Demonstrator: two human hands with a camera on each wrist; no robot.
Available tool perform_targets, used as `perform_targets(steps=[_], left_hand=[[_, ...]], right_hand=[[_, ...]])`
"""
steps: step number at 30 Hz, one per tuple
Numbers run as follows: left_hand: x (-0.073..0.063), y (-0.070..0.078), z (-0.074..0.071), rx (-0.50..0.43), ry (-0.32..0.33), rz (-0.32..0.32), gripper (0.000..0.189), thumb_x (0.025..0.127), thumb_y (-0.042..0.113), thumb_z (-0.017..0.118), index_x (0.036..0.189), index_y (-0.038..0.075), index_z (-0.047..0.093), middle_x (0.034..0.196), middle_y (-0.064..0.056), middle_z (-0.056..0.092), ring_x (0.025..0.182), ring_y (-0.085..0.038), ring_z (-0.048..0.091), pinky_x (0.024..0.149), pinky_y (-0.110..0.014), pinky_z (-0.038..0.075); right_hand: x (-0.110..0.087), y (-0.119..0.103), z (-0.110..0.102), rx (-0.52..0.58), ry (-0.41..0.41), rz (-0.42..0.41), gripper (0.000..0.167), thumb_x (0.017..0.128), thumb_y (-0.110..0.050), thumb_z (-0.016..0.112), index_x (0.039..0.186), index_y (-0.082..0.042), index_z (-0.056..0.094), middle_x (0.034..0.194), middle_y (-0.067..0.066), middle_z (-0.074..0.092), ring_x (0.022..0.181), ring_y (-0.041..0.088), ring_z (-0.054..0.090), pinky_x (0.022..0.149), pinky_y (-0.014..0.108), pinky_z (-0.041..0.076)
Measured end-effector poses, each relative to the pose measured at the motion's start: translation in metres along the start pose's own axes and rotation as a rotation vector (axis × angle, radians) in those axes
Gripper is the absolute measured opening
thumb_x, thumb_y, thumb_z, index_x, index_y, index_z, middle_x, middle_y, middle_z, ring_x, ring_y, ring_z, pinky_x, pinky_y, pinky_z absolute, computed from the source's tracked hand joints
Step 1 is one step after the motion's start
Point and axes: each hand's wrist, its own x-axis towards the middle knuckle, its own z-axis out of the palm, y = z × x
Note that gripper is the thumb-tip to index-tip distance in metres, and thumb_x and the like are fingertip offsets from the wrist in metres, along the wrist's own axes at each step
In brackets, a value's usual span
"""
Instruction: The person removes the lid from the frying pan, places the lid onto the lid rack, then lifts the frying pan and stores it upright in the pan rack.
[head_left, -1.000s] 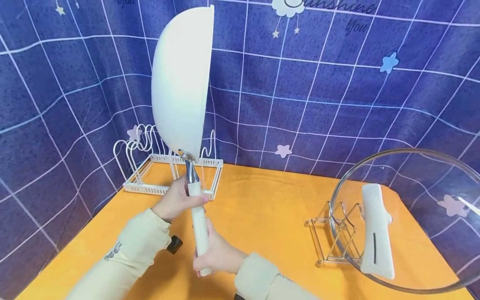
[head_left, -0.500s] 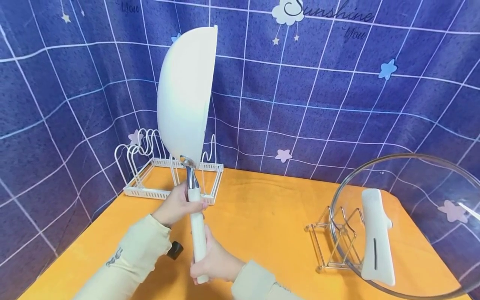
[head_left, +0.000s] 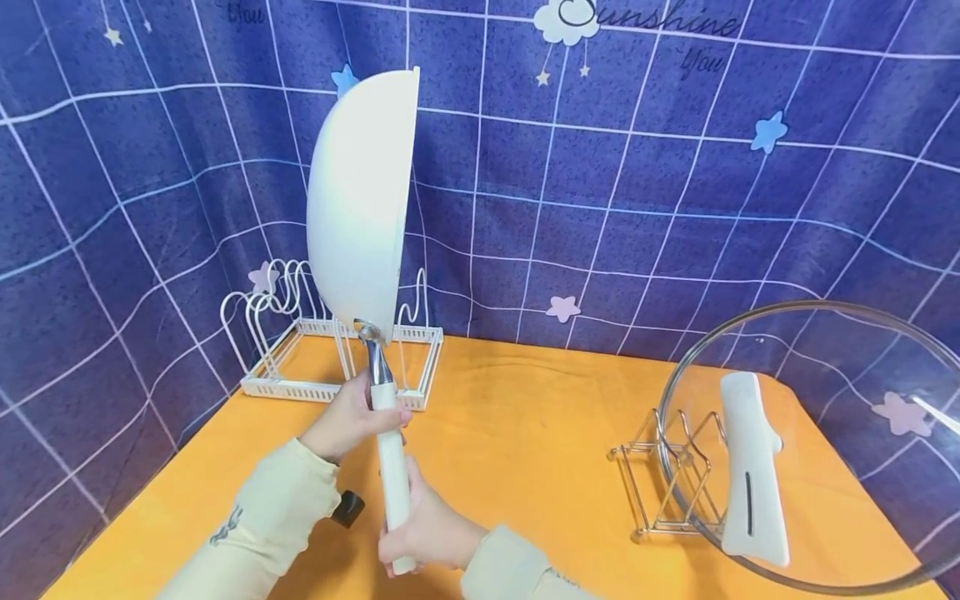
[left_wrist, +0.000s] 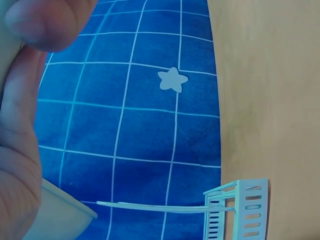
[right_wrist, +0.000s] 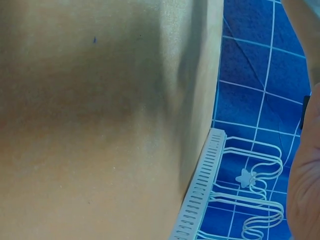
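Note:
A white wok [head_left: 360,200] stands on edge in the air, its open side facing right and its rounded bottom left. My left hand [head_left: 348,421] grips the upper part of its white handle [head_left: 392,475], just below the metal neck [head_left: 377,358]. Lower down, my right hand [head_left: 427,525] holds the same handle near its end. Behind the wok, a white wire rack [head_left: 292,389] stands on the table, partly covered by the wok and left hand. In the left wrist view the wok's edge [left_wrist: 60,217] shows below the left hand [left_wrist: 17,165].
A glass lid [head_left: 832,467] with a white handle [head_left: 752,467] stands upright in a small metal wire rack [head_left: 652,492] at the right. A small black object [head_left: 348,508] shows beside the left sleeve. A blue patterned curtain [head_left: 600,208] hangs behind the orange tabletop [head_left: 517,433].
The wok has come down in the head view, its top edge clearly lower than a second ago. Both hands keep their hold on the handle. The head view has shifted slightly.

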Motion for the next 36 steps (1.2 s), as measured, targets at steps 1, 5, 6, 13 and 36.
perform_targets(steps=[1, 5, 6, 13, 36], left_hand=[[0.000, -0.001, 0.000, 0.002, -0.003, 0.005, 0.024, 0.076, -0.008, 0.062, 0.092, -0.003, 0.044, 0.074, -0.008, 0.060, 0.064, -0.014, 0.062, 0.062, -0.035, 0.057], [-0.001, -0.003, 0.000, 0.003, -0.005, 0.029, 0.025, 0.077, -0.008, 0.062, 0.092, -0.003, 0.044, 0.074, -0.008, 0.059, 0.063, -0.014, 0.062, 0.061, -0.033, 0.056], [-0.001, -0.003, 0.000, -0.002, -0.007, 0.031, 0.025, 0.076, -0.008, 0.061, 0.092, -0.003, 0.043, 0.074, -0.008, 0.059, 0.063, -0.014, 0.062, 0.060, -0.033, 0.056], [-0.001, -0.005, 0.000, -0.010, -0.007, 0.035, 0.025, 0.077, -0.010, 0.061, 0.093, -0.003, 0.042, 0.074, -0.009, 0.057, 0.063, -0.014, 0.063, 0.061, -0.033, 0.057], [-0.004, -0.011, 0.001, -0.015, 0.007, 0.011, 0.026, 0.078, -0.010, 0.059, 0.096, -0.007, 0.040, 0.076, -0.008, 0.052, 0.061, -0.015, 0.062, 0.059, -0.034, 0.057]], right_hand=[[0.000, 0.001, 0.000, 0.005, -0.004, 0.002, 0.075, 0.063, 0.018, 0.055, 0.122, -0.020, 0.027, 0.058, 0.004, 0.055, 0.044, 0.014, 0.055, 0.034, 0.019, 0.032], [0.000, 0.002, 0.001, 0.017, -0.007, 0.004, 0.079, 0.063, 0.018, 0.055, 0.126, -0.021, 0.026, 0.059, 0.004, 0.054, 0.044, 0.014, 0.055, 0.033, 0.018, 0.032], [0.000, 0.002, 0.001, 0.016, -0.006, 0.003, 0.080, 0.063, 0.018, 0.055, 0.127, -0.021, 0.026, 0.059, 0.004, 0.054, 0.044, 0.014, 0.054, 0.033, 0.018, 0.032], [0.000, 0.001, 0.000, -0.014, -0.019, 0.006, 0.078, 0.064, 0.016, 0.056, 0.126, -0.020, 0.025, 0.058, 0.001, 0.055, 0.044, 0.011, 0.055, 0.035, 0.018, 0.033], [-0.002, 0.005, 0.003, 0.040, -0.004, -0.005, 0.077, 0.062, 0.018, 0.053, 0.124, -0.019, 0.027, 0.057, 0.005, 0.055, 0.043, 0.013, 0.053, 0.032, 0.018, 0.032]])
